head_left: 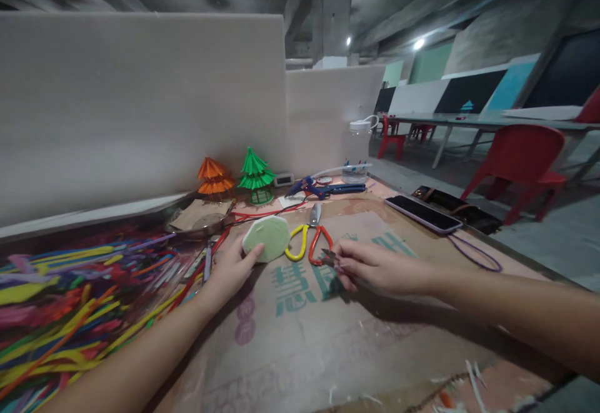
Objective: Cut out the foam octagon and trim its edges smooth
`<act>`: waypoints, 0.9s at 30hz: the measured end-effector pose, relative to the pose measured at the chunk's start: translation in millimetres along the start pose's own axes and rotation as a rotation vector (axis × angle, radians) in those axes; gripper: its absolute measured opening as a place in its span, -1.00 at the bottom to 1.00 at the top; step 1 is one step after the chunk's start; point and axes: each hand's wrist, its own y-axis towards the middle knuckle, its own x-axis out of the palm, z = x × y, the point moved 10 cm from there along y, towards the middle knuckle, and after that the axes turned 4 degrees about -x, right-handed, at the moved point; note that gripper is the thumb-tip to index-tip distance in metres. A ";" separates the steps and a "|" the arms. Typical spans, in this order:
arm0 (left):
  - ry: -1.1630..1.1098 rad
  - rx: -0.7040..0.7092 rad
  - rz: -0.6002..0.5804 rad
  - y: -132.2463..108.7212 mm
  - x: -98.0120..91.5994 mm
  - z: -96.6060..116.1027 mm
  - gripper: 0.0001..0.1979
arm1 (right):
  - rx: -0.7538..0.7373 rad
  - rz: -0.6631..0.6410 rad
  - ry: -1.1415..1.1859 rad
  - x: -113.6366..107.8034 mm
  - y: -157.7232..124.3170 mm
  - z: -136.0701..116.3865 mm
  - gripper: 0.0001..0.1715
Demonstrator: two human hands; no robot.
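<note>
My left hand grips the edge of a pale green, many-sided disc with a white rim, thumb on its face. My right hand is closed on a small dark pointed piece, whose exact kind I cannot make out. Between the hands, scissors with one yellow and one red handle lie on a printed cardboard sheet, blades pointing away. The fingertips of my right hand are close to the red handle.
Colourful pipe cleaners pile up at left. Behind stand an orange tree-shaped craft and a green one, near a glue gun, pliers and a water bottle. A phone lies right; white boards rise behind.
</note>
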 end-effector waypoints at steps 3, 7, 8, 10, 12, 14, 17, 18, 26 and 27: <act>0.014 -0.019 -0.009 -0.7 -0.5 -2.3 -0.43 | -0.032 0.078 -0.263 -9.0 24.9 -6.5 -0.81; 0.032 -0.027 -0.022 -2.0 -0.5 -0.1 -0.43 | 0.028 0.106 -0.519 -13.5 53.6 1.9 -0.65; 0.036 -0.024 -0.019 -2.0 -0.9 0.7 -0.43 | 0.012 0.075 -0.568 -10.6 58.6 1.5 -0.61; 0.049 -0.018 -0.009 -1.8 -1.8 2.1 -0.45 | -0.041 -0.001 -0.623 -4.9 64.7 -0.7 -0.52; 0.055 -0.010 -0.004 -1.4 -2.1 3.2 -0.46 | -0.079 -0.066 -0.623 -4.3 65.4 -0.9 -0.51; 0.048 -0.008 -0.008 -1.2 -1.3 3.7 -0.46 | -0.070 -0.100 -0.631 -10.8 61.6 3.9 -0.55; 0.037 -0.003 -0.015 -1.8 -0.2 5.7 -0.45 | 0.011 -0.078 -0.752 -31.8 49.2 18.3 -0.57; 0.039 -0.002 -0.019 -2.2 0.5 6.7 -0.45 | 0.032 -0.060 -0.797 -40.3 43.8 22.7 -0.56; 0.056 0.030 0.023 -6.4 -0.3 21.4 -0.53 | 0.040 -0.080 -0.723 -101.9 10.2 57.0 -0.59; 0.050 0.025 0.024 -7.1 -0.3 22.2 -0.55 | 0.046 -0.024 -0.722 -111.3 9.6 58.1 -0.58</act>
